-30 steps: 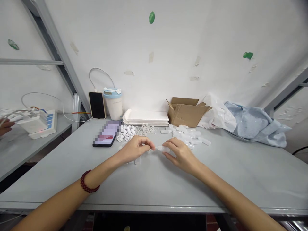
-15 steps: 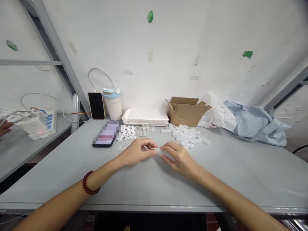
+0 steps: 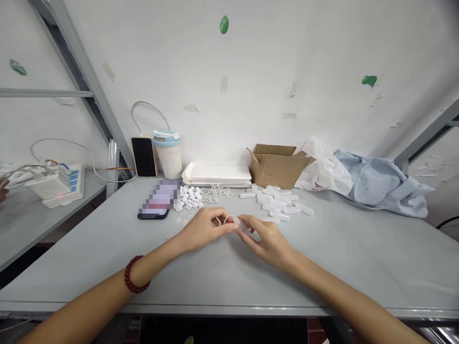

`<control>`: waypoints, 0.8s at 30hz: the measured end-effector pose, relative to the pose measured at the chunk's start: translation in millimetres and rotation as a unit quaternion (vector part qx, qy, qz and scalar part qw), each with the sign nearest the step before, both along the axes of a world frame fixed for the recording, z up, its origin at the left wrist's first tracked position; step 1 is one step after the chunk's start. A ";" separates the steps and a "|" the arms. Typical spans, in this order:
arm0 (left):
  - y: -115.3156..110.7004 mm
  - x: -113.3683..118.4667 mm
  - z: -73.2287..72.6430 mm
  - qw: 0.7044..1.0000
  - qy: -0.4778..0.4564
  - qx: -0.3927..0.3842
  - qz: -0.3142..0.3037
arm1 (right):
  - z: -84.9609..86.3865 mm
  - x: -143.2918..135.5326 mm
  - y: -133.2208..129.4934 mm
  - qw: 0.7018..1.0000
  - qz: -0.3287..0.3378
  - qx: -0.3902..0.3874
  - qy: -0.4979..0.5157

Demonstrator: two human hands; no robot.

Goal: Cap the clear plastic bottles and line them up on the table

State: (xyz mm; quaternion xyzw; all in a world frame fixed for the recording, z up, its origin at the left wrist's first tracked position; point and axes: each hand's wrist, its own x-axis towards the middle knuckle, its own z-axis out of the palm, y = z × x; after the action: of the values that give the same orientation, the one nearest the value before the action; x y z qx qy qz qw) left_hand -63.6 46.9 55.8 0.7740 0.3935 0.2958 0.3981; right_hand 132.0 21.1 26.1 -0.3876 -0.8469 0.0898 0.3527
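Observation:
Near the middle of the grey table, my left hand (image 3: 210, 229) pinches a small whitish piece with a white cord loop (image 3: 226, 219) at its fingers. The fingertips of my right hand (image 3: 267, 239) close on the other side of a small translucent piece (image 3: 237, 220), mostly hidden between the hands. Beyond my left hand lie white caps (image 3: 190, 197) and a heap of white cord loops (image 3: 216, 193). Several translucent tubes (image 3: 276, 203) are scattered past my right hand. Some clear, thin items (image 3: 177, 223) rest beside my left wrist.
Along the wall stand a phone (image 3: 144, 157), a cup (image 3: 168, 155), white envelopes (image 3: 217, 175), an open cardboard box (image 3: 278, 169), a plastic bag (image 3: 322, 167) and blue cloth (image 3: 383, 184). Another phone (image 3: 158, 198) lies flat. Another person's hand (image 3: 3, 188) shows far left.
My right fingers have drawn together around the small translucent piece, and its cord loop now stands up more visibly. The other person's hand at the far left has moved left.

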 end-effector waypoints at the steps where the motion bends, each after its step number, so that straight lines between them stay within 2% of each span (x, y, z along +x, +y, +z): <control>1: -0.5 -0.1 0.3 1.000 -0.002 0.014 -0.001 | 2.5 -0.4 -0.2 0.998 0.000 -0.053 0.034; 4: -1.8 -0.9 -1.6 0.994 0.002 0.111 0.001 | 10.4 -1.7 -0.4 0.971 0.013 -0.200 0.130; 7: -2.2 -2.1 -6.4 0.969 0.015 0.247 -0.008 | 15.1 -2.7 -0.2 0.932 0.043 -0.300 0.196; 11: -2.0 -3.2 -10.6 0.922 0.064 0.378 -0.042 | 15.3 -3.5 0.2 0.895 0.090 -0.358 0.249; 14: -2.5 -2.3 -10.7 0.895 0.103 0.428 -0.066 | 12.9 -4.4 0.8 0.880 0.116 -0.372 0.270; 18: -3.5 -0.3 -8.2 0.893 0.108 0.431 -0.064 | 9.7 -5.0 2.9 0.889 0.112 -0.364 0.256; 21: -1.3 -4.1 -3.3 0.916 0.109 0.381 -0.062 | 11.7 -1.8 5.6 0.920 0.066 -0.332 0.198; 24: 4.7 -14.5 3.1 0.936 0.144 0.315 -0.062 | 18.1 6.2 10.3 0.957 -0.005 -0.259 0.131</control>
State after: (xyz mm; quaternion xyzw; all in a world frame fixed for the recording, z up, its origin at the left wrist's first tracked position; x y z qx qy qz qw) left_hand -78.1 51.6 59.0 0.9172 0.2843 0.2641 0.0906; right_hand 138.2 31.4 44.1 -0.4547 -0.7393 0.3539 0.3485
